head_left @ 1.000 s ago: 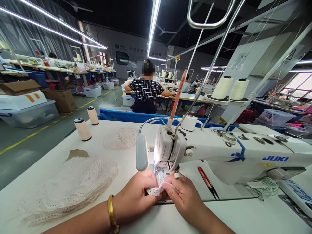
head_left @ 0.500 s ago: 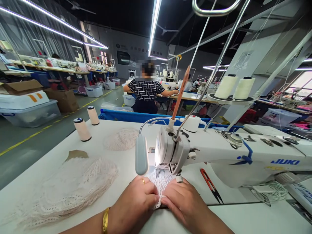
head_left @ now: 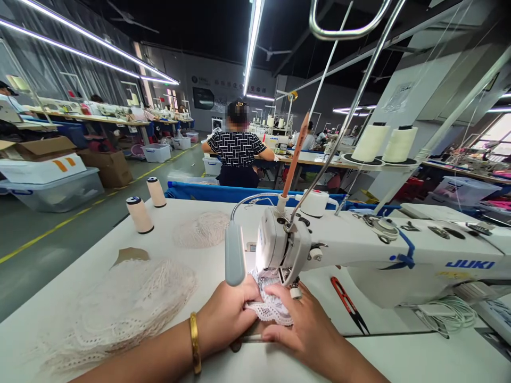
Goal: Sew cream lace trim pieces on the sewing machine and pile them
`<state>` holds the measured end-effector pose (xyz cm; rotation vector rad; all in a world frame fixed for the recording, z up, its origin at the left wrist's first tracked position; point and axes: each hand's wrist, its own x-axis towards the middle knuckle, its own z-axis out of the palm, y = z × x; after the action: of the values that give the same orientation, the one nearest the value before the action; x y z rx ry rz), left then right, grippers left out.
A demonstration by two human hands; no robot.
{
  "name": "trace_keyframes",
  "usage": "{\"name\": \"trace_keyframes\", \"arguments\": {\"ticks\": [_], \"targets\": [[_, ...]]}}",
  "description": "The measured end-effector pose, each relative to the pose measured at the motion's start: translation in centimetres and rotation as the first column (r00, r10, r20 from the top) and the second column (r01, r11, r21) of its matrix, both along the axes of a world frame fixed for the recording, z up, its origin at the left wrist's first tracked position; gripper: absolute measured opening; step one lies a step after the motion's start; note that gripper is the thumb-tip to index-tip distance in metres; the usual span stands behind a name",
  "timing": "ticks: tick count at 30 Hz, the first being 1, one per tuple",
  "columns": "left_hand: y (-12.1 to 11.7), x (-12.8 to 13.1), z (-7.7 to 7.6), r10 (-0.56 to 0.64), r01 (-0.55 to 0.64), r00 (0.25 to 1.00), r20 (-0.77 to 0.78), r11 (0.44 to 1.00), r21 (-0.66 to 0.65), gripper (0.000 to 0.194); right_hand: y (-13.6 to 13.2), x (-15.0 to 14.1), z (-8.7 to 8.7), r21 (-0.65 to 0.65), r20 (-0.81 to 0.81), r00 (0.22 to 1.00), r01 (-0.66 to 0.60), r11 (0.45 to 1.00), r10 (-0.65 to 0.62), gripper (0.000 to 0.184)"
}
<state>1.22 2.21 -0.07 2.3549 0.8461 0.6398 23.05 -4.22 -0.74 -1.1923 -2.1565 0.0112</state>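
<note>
- My left hand [head_left: 229, 314], gold bangle [head_left: 194, 343] at the wrist: thumb and fingers closed on the near edge of the white lace [head_left: 275, 314].
- My right hand [head_left: 311, 324]: thumb and forefinger spread, forefinger on the lace; cannot tell whether the other fingers grip anything.
- Lace: bunched between my hands, scalloped edge towards me, far part under the needle end of the sewing machine [head_left: 339, 250].
- Snips [head_left: 348, 304]: red handle, dark blades, flat right of my right hand.
- Big lace pile [head_left: 139, 298]: on the table [head_left: 419, 356], left; brown card [head_left: 131, 255] at its back edge.
- Lamp [head_left: 235, 255]: hangs just left of the machine's head.
- Small lace pile [head_left: 202, 230]: beyond the lamp.
- Two peach spools [head_left: 139, 215]: upright, far left corner.
- Pencil [head_left: 295, 159]: point up, atop the machine.
- Co-worker [head_left: 236, 151]: patterned top, back to me, seated at the next table.
</note>
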Motion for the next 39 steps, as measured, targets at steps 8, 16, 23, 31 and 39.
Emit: {"name": "trace_keyframes", "arguments": {"ticks": [8, 16, 23, 31, 39], "targets": [[0.7, 0.1, 1.2, 0.046, -0.041, 0.999, 0.008, 0.953, -0.301, 0.038, 0.6, -0.8, -0.6, -0.099, -0.153, 0.988, 0.017, 0.995, -0.032, 0.026], [-1.8, -1.5, 0.9, -0.173, 0.188, 0.981, -0.089, 0.961, 0.204, 0.023, -0.7, 0.4, 0.1, -0.094, 0.038, 0.975, -0.213, 0.972, 0.218, 0.034], [-1.9, -1.3, 0.5, -0.116, 0.163, 0.984, -0.138, 0.899, 0.406, 0.025, -0.8, 0.4, -0.7, -0.030, 0.057, 0.981, -0.184, 0.982, 0.186, 0.039], [-0.8, -1.1, 0.3, -0.123, 0.151, 0.988, -0.091, 0.879, 0.451, 0.027, -0.5, 0.7, -1.2, -0.025, 0.111, 0.987, -0.118, 0.993, 0.120, 0.042], [-1.4, -1.3, 0.0, -0.158, 0.194, 0.981, -0.115, 0.851, 0.488, 0.024, -0.5, 0.5, -1.2, 0.028, 0.091, 0.985, -0.147, 0.989, 0.144, 0.040]]}}
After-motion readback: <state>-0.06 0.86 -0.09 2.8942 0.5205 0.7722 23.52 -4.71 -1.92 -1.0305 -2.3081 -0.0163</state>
